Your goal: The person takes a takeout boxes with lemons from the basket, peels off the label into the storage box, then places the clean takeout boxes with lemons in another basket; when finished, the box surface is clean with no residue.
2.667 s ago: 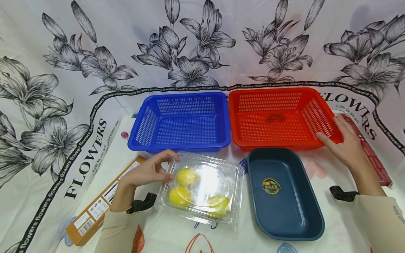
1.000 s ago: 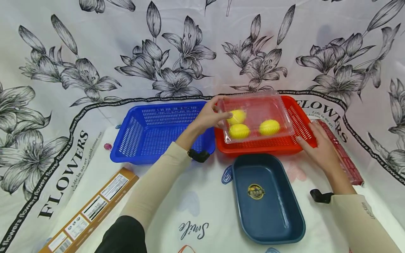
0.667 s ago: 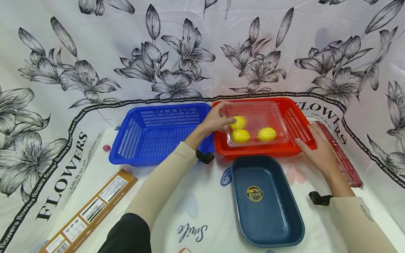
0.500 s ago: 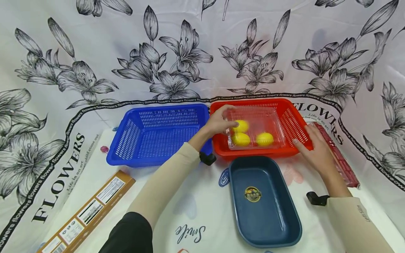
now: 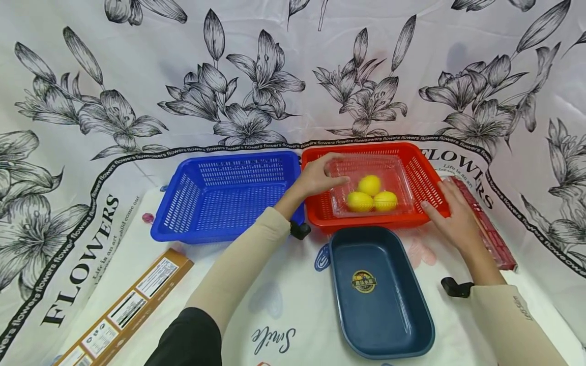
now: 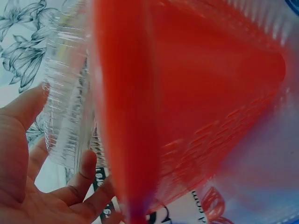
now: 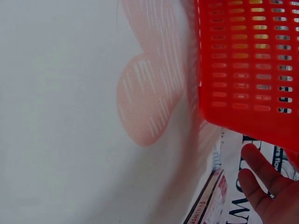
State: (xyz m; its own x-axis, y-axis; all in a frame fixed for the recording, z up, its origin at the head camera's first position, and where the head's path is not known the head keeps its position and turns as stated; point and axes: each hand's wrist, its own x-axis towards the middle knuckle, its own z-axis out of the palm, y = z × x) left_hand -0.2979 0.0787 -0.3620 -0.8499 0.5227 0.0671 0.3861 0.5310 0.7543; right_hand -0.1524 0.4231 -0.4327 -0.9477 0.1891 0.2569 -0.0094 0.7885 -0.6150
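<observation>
A clear plastic clamshell container (image 5: 389, 175) with three lemons (image 5: 369, 185) inside lies within the red slotted basket (image 5: 320, 222). My left hand (image 5: 317, 176) grips the container's left edge, its thumb over the lid. The left wrist view shows thumb and fingers about the ribbed side of the container (image 6: 65, 102), with the basket wall (image 6: 128, 102) close by. At the red basket's right end, my right hand (image 5: 458, 216) has loosely extended fingers beside the rim. In the right wrist view its fingers (image 7: 257, 186) hold nothing; whether the hand touches the basket is unclear.
Left of the red basket stands a blue slotted basket (image 5: 229, 239). A dark blue tray (image 5: 384, 315) sits in front, bearing a round label. The long brown box (image 5: 133, 305) lies at left, and a flat red box (image 5: 492, 229) lies under the right forearm.
My left hand has carried the container from the table's middle rightward and down into the red basket. Inside it, the lemons have rolled together toward the middle. My right hand stays by the basket.
</observation>
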